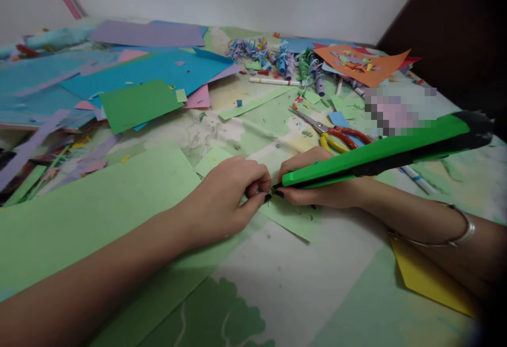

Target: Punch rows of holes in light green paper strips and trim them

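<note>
My right hand (pixel 317 183) is closed around a long green-and-black tool (pixel 376 149), held slanting like a pen. Its flat body looks a little like a cutter, but its exact kind does not show. The thin dark tip points toward my left hand (pixel 233 194). That hand has its fingers curled and the thumb close to the index finger. Anything pinched there is too small to make out. Under both hands lies a small light green paper (pixel 295 223) with faint marks. A large light green sheet (pixel 130 194) lies under my left forearm.
Scissors (pixel 317 125) with red and yellow handles lie beyond my right hand. Curled paper rolls (pixel 283 59) and an orange sheet (pixel 364 64) with scraps sit farther back. Blue (pixel 158 75) and green papers (pixel 138 105) pile up at left. Yellow paper (pixel 431 278) lies below my right forearm.
</note>
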Demonstrator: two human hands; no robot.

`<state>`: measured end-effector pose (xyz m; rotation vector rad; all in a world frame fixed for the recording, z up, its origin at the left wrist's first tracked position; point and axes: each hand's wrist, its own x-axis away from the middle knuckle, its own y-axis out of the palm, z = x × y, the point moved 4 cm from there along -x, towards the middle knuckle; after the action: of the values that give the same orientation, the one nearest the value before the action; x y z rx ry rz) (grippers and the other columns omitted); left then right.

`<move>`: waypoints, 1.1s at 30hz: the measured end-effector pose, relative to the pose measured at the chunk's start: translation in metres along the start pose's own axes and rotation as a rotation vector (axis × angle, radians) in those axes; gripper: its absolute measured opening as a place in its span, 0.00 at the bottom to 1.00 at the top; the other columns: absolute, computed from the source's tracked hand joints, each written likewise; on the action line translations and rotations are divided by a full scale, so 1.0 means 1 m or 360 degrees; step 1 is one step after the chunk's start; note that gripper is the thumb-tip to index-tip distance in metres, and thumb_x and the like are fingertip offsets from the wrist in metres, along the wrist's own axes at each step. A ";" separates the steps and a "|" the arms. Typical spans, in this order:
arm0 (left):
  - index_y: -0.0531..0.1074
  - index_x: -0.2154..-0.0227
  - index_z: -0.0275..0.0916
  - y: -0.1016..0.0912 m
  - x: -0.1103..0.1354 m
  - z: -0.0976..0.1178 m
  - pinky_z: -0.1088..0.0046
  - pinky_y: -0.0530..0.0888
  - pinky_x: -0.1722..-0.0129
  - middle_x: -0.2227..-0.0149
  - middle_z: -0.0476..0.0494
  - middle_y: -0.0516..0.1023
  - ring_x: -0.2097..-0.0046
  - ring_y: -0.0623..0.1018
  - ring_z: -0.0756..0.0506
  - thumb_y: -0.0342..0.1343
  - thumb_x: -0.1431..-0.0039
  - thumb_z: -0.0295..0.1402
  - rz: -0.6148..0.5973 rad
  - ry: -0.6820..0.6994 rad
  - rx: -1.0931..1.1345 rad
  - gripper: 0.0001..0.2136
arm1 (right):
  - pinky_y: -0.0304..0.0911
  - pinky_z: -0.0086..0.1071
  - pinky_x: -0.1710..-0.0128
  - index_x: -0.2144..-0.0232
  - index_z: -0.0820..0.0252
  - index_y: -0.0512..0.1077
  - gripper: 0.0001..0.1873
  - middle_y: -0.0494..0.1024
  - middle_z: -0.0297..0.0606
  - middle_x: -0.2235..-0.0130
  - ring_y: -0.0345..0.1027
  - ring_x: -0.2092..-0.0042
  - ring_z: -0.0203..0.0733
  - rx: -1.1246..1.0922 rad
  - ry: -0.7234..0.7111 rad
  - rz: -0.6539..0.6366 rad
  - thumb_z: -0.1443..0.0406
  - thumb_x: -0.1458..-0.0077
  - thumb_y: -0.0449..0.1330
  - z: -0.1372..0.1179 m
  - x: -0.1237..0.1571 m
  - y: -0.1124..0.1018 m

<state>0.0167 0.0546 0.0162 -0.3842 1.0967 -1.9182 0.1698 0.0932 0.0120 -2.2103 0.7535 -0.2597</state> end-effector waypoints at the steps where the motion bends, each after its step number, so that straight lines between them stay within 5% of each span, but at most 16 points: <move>1: 0.69 0.72 0.37 0.000 0.000 0.000 0.73 0.62 0.70 0.75 0.51 0.68 0.71 0.66 0.49 0.50 0.47 0.22 -0.0001 0.0009 -0.0008 0.05 | 0.56 0.22 0.77 0.76 0.62 0.71 0.04 0.68 0.29 0.79 0.57 0.75 0.29 0.0027 0.0006 0.0010 0.67 0.50 0.60 0.000 0.000 0.000; 25: 0.66 0.70 0.37 0.004 0.003 -0.002 0.70 0.61 0.66 0.72 0.49 0.67 0.68 0.65 0.47 0.49 0.49 0.21 0.0013 0.0095 -0.0021 0.06 | 0.56 0.23 0.74 0.77 0.64 0.73 0.07 0.73 0.32 0.78 0.62 0.75 0.29 0.0047 -0.0073 0.0097 0.67 0.51 0.58 -0.001 0.000 0.004; 33: 0.66 0.71 0.37 0.007 0.004 0.003 0.68 0.64 0.65 0.72 0.47 0.68 0.68 0.66 0.46 0.48 0.46 0.24 0.0126 0.0127 -0.0179 0.04 | 0.54 0.23 0.75 0.78 0.63 0.69 0.07 0.67 0.30 0.80 0.57 0.76 0.29 0.0059 -0.0033 0.0147 0.66 0.51 0.57 -0.002 0.001 0.004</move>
<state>0.0203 0.0483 0.0113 -0.3234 1.2575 -1.8211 0.1677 0.0895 0.0106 -2.1340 0.8306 -0.2028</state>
